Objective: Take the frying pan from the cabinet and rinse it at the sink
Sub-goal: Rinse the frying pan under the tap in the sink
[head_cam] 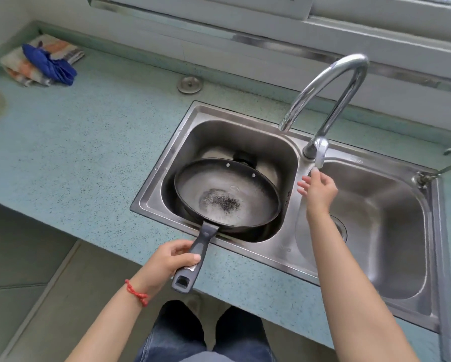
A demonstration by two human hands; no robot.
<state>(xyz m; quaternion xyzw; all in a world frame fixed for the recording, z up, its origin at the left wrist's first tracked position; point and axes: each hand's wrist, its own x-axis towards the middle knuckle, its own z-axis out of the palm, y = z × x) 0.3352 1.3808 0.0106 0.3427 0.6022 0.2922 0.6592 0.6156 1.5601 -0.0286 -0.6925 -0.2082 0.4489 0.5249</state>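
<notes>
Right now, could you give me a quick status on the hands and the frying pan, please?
Left hand gripping frying pan handle, pan in left sink basin. Right hand open at faucet lever. No water visibly running. Nothing in the way.

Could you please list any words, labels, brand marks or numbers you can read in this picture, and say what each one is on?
None can be read.
Sink: a faint stamped mark on the front rim between the two basins, too blurred to read.
Sink, back rim near the faucet: another faint mark, also unreadable.
Frying pan: no visible text.
</notes>
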